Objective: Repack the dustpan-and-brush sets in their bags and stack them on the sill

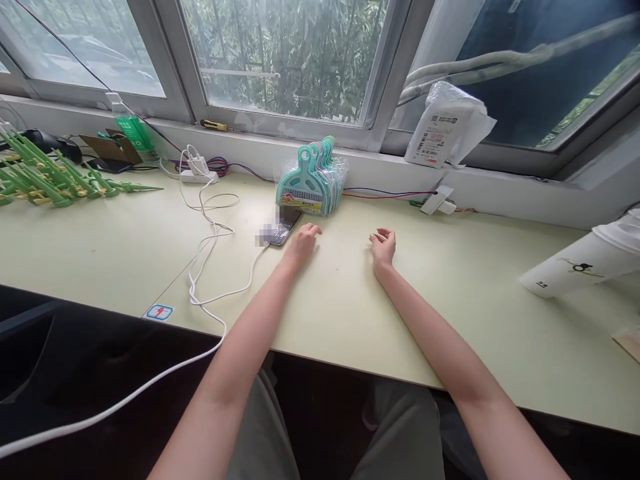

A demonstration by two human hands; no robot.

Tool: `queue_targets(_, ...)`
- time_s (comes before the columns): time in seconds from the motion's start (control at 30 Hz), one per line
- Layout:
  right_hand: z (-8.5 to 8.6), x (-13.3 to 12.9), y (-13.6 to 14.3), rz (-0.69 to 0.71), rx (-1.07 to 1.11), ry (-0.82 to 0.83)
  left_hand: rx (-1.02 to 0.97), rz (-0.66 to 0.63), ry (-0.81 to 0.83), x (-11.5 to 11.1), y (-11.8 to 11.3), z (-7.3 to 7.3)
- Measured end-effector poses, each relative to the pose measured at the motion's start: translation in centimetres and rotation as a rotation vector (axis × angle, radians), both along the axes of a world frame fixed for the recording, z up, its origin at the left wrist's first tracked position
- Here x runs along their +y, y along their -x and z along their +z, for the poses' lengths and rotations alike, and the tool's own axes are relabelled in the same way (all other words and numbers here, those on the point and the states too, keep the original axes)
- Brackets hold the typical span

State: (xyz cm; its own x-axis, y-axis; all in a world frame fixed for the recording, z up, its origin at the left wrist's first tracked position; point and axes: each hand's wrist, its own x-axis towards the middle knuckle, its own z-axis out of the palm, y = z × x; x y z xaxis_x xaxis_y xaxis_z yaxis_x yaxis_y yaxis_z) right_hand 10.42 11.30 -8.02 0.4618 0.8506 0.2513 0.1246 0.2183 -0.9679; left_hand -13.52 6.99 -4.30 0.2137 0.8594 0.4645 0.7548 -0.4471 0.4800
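Observation:
My left hand [301, 244] rests on the pale yellow-green table, its fingers loosely bent and nothing seen in them. Just left of it lies a smartphone [286, 227] with a white cable plugged in; part of it is blurred out. Behind that hand, a row of teal mini dustpan-and-brush sets [306, 183] in clear plastic wrap stands upright against the window ledge. My right hand [383, 247] lies palm inward on the table, to the right of the sets. Its fingers are half curled and apart, with nothing between them.
White charging cables [197, 267] run from a power strip [200, 175] over the table's front edge. Green plastic stems [55, 177] and a green-labelled bottle [133, 130] are at left. A tissue pack [445, 130] leans at the window; a white cup [583, 260] lies right.

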Motion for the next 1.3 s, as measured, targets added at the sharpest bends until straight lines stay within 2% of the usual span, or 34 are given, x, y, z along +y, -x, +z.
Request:
queue_targets(0.2,1.0,-0.5,1.0,0.010,-0.010,0.032,-0.153,0.094,0.017,0.7,1.0,-0.9)
queue_targets(0.33,1.5,-1.1,1.2,0.023,0.002,0.055,-0.114,0.055,0.002,0.9,1.5,-1.0)
queue_targets(0.47,1.8,-1.1,1.8,0.081,-0.050,-0.024,-0.158,0.087,-0.046,1.1,2.0,-0.8)
queue_targets(0.63,2.9,1.4,3.9,0.150,-0.229,-0.162,-0.214,0.119,-0.086,1.3,2.4,-0.3)
queue_targets(0.73,4.4,3.9,6.2,0.223,-0.376,-0.247,-0.216,0.101,-0.104,0.9,2.1,0.1)
queue_targets(0.87,6.7,6.5,9.9,0.213,-0.523,-0.268,-0.220,0.084,-0.112,0.3,1.7,0.3)
queue_targets(1.0,7.9,7.5,13.0,0.190,-0.581,-0.211,-0.234,0.059,-0.096,0.2,1.6,0.4)
queue_targets(1.07,8.1,7.7,13.9,0.145,-0.572,-0.233,-0.249,0.050,-0.098,0.3,1.6,0.5)
queue_targets(1.2,8.4,8.2,14.8,0.079,-0.632,-0.313,-0.295,0.056,-0.117,0.3,1.8,0.7)
queue_targets(1.3,8.8,8.3,15.1,0.110,-0.713,-0.269,-0.288,0.029,-0.131,0.3,1.7,0.7)
